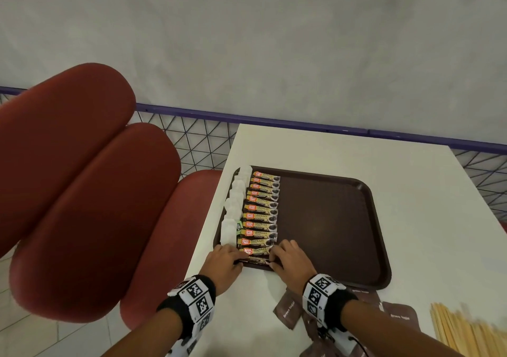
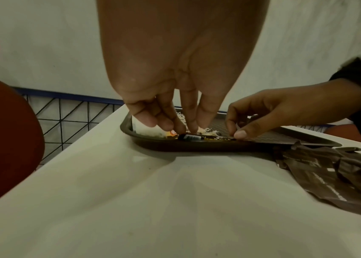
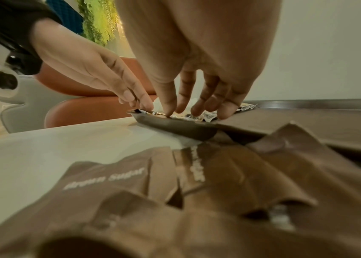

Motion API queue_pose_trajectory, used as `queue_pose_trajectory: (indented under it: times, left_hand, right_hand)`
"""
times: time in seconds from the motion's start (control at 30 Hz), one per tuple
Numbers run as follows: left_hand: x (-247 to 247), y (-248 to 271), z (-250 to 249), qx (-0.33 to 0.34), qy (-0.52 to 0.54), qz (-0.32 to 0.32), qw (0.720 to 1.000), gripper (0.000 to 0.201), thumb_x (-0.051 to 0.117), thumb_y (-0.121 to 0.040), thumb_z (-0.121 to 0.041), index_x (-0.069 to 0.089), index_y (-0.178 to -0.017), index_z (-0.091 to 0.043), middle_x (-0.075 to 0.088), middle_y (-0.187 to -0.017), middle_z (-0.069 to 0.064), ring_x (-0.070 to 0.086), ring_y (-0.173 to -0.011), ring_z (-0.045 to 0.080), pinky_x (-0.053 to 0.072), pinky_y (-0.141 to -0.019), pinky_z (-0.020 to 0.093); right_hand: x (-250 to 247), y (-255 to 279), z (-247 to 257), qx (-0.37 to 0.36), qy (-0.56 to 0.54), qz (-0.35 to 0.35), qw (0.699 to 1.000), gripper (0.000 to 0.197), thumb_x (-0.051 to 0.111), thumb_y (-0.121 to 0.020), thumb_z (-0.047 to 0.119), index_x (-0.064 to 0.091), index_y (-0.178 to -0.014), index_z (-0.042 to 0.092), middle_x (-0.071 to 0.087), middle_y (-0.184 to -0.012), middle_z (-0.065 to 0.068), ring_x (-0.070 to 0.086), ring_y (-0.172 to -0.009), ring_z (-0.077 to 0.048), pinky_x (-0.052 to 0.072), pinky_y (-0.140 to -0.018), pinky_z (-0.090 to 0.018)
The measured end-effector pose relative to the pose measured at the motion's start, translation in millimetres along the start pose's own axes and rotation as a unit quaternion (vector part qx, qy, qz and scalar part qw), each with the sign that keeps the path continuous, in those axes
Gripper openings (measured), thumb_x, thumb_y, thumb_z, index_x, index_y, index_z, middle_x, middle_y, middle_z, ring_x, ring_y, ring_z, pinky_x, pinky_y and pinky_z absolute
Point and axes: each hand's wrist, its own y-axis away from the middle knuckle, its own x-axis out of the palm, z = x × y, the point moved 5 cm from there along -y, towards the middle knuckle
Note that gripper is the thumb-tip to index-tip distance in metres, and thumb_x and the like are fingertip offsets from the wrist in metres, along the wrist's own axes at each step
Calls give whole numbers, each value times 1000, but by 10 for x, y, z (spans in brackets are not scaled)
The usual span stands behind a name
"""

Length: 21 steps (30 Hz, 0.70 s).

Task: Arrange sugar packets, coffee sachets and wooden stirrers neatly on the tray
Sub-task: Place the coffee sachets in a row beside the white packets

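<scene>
Left hand (image 1: 223, 256) and right hand (image 1: 290, 257) pinch opposite ends of the nearest coffee sachet (image 1: 256, 260), squaring it on the tray (image 1: 329, 219) with its column.

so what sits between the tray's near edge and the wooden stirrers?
Head view: loose brown sugar packets lie on the white table, between the tray edge and the wooden stirrers.

The nearest sachet (image 1: 256, 260) lies half hidden under both hands – its print cannot be read. The stirrers (image 1: 466, 332) run off the head view's lower edge, blurred. Brown packets (image 3: 197, 200) in the right wrist view blur near the lens.
</scene>
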Motion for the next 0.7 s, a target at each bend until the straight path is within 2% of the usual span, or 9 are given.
queue_pose_trajectory:
  times: [0.17,0.5,0.7]
  left_hand:
    - [50,26,30,9,-34,17,999,40,39,-98,-26,45,-137,-32,47,-133,-5,39,-121,17,30,-100,25]
    - [87,105,45,19,-82,30,996,46,38,-98,-31,33,-144,-27,36,-143,-4,33,-129,17,27,-106,28]
    - [31,141,-10,63,-31,9,998,48,42,-97,-27,33,-144,-27,36,-142,-3,33,-128,16,27,-107,24]
  right_hand:
    - [70,-19,-6,6,-6,-3,1000,23,44,-95,27,57,-113,19,50,-116,-1,41,-112,-18,36,-93,-27]
    - [118,16,-36,19,-4,1,1000,32,37,-98,31,55,-125,27,51,-121,1,41,-115,-18,34,-96,-28]
    - [-37,136,-55,40,-38,-22,998,31,39,-97,22,55,-124,23,50,-122,1,41,-116,-18,32,-98,-27]
